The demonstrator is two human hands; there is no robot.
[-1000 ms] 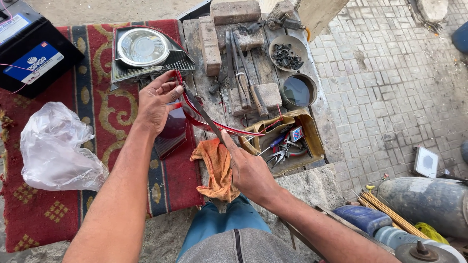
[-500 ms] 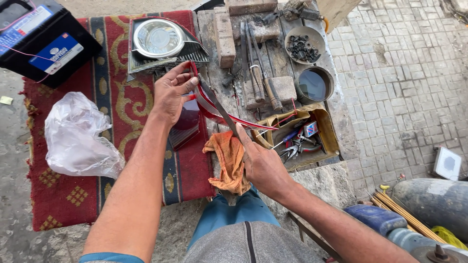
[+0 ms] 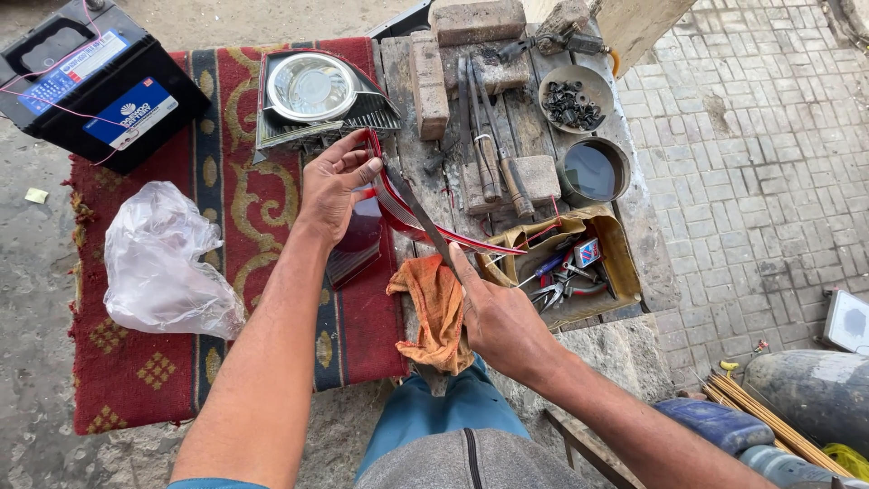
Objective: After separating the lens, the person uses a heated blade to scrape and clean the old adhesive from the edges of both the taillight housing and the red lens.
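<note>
Outdoor paved yard, low tabletop (image 3: 425, 81) of worn planks with a red patterned rug (image 3: 226, 235) over its left part. I see my left hand (image 3: 333, 188) holding a red tail-light lens (image 3: 398, 210) near its upper end, fingers curled round the edge, thumb pressed on top. My right hand (image 3: 500, 319) grips a long dark file (image 3: 418, 208), fingers wrapped tight round the handle end, index laid along the shaft.

Change against the earlier pictures: both hands sit a bit higher up the tabletop, the file blade lies further along the lens edge, and the view has shifted slightly left. My read is that the filing stroke along the lens edge is mid-run, not finished.

Lens is a thin curved strip, long axis running from upper left near the left hand down to lower right, tapered tip pointing right toward the cardboard box (image 3: 579, 263) of pliers. File crosses it at a shallow angle, tip up-left, handle toward me.

Around: orange rag (image 3: 434, 303) under the right hand, chrome headlight (image 3: 312, 91) above the left hand, black battery (image 3: 95, 81) top left, clear plastic bag (image 3: 163, 263) on the rug, bricks (image 3: 430, 86), bowl of nuts (image 3: 572, 98), round tin (image 3: 593, 170).
</note>
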